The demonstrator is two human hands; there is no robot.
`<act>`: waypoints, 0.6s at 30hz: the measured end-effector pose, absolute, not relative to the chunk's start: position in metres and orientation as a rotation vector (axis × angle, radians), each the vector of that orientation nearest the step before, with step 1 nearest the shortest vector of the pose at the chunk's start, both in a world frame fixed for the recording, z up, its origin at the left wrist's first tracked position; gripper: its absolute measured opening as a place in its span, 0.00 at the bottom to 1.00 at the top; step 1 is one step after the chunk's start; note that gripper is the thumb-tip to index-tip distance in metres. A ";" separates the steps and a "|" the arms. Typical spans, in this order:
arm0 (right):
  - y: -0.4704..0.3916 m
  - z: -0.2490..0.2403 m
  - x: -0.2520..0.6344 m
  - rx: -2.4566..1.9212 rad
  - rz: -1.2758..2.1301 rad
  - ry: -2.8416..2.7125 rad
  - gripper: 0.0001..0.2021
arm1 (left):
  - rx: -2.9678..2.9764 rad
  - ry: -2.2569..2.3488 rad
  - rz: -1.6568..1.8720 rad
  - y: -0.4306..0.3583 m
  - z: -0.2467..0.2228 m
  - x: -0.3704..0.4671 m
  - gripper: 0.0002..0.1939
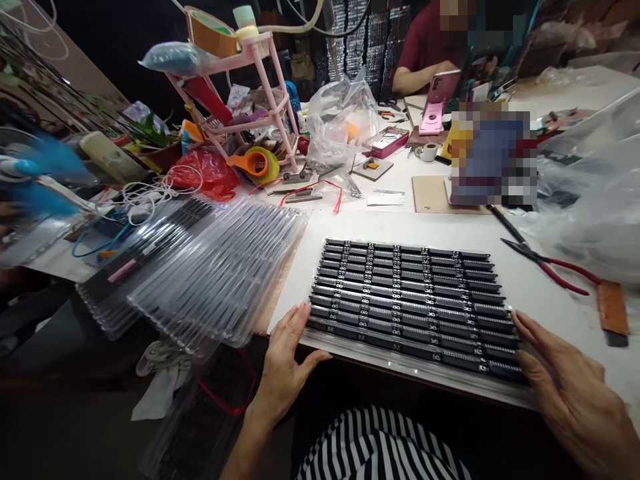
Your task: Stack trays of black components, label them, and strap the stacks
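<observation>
A flat block of black component strips (pixel 407 300), laid side by side in long rows, sits at the near edge of the white table (pixel 530 283), right in front of the person. The left hand (pixel 285 363) rests flat against the block's left end, fingers together and extended, thumb spread out along the near edge; the right hand (pixel 570 387) lies open against the right end in the same way, so the block is pressed lightly between two open palms rather than gripped. Just left of the block, a stack of clear plastic trays (pixel 210 273) overhangs the table's corner, some of them with dark strips inside. On the right, red-handled pliers (pixel 550 267) lie on the table beside a brown leather piece (pixel 613 307), with crumpled clear plastic (pixel 595 200) behind them. Farther back the surface is crowded: a pink wire rack (pixel 240 87) holding tape rolls, a red plastic bag (pixel 207 173), an orange tape dispenser (pixel 257 163), a clear bag (pixel 340 120), loose white cables (pixel 145 197) and a piece of cardboard (pixel 433 193). At the far side another person in a dark red sleeve (pixel 423 47) sits at the same table. The room behind is dark and cluttered.
</observation>
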State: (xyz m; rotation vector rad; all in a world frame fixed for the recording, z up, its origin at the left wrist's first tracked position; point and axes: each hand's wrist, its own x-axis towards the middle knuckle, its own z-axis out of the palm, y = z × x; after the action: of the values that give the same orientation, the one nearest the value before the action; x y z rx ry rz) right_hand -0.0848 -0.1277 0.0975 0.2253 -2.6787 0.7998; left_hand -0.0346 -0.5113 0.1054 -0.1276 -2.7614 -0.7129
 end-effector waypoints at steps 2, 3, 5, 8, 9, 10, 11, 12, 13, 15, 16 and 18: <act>-0.123 0.096 -0.078 0.324 0.734 -2.705 0.27 | -0.092 -2.753 -0.717 -0.513 0.107 -0.032 0.42; -0.120 0.096 -0.073 0.374 0.708 -2.712 0.29 | -0.082 -2.751 -0.720 -0.514 0.108 -0.030 0.42; -0.115 0.096 -0.063 0.481 0.655 -2.719 0.33 | -0.079 -2.756 -0.720 -0.517 0.109 -0.027 0.41; -0.112 0.095 -0.051 0.611 0.543 -2.740 0.43 | -0.118 -2.759 -0.688 -0.520 0.107 -0.025 0.42; -0.112 0.094 -0.048 0.640 0.502 -2.744 0.45 | -0.139 -2.753 -0.665 -0.520 0.105 -0.025 0.42; -0.114 0.093 -0.047 0.652 0.468 -2.744 0.46 | -0.159 -2.744 -0.636 -0.519 0.102 -0.026 0.43; -0.116 0.092 -0.046 0.646 0.448 -2.739 0.45 | -0.168 -2.732 -0.606 -0.518 0.100 -0.027 0.43; -0.118 0.091 -0.046 0.632 0.442 -2.727 0.43 | -0.163 -2.718 -0.584 -0.517 0.098 -0.028 0.43; -0.119 0.090 -0.046 0.610 0.452 -2.718 0.42 | -0.146 -2.709 -0.575 -0.515 0.096 -0.028 0.41; -0.122 0.089 -0.047 0.571 0.510 -2.700 0.40 | -0.087 -2.706 -0.596 -0.512 0.095 -0.029 0.38; -0.122 0.088 -0.047 0.560 0.540 -2.690 0.40 | -0.063 -2.704 -0.618 -0.512 0.095 -0.029 0.36; -0.121 0.088 -0.047 0.551 0.584 -2.668 0.42 | -0.042 -2.689 -0.649 -0.511 0.096 -0.029 0.35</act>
State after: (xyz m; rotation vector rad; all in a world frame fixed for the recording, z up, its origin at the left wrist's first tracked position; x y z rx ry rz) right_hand -0.0468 -0.1206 0.0879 0.5511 -2.6679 0.5844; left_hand -0.0293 -0.5114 0.0962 -0.0421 -2.6895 -0.6487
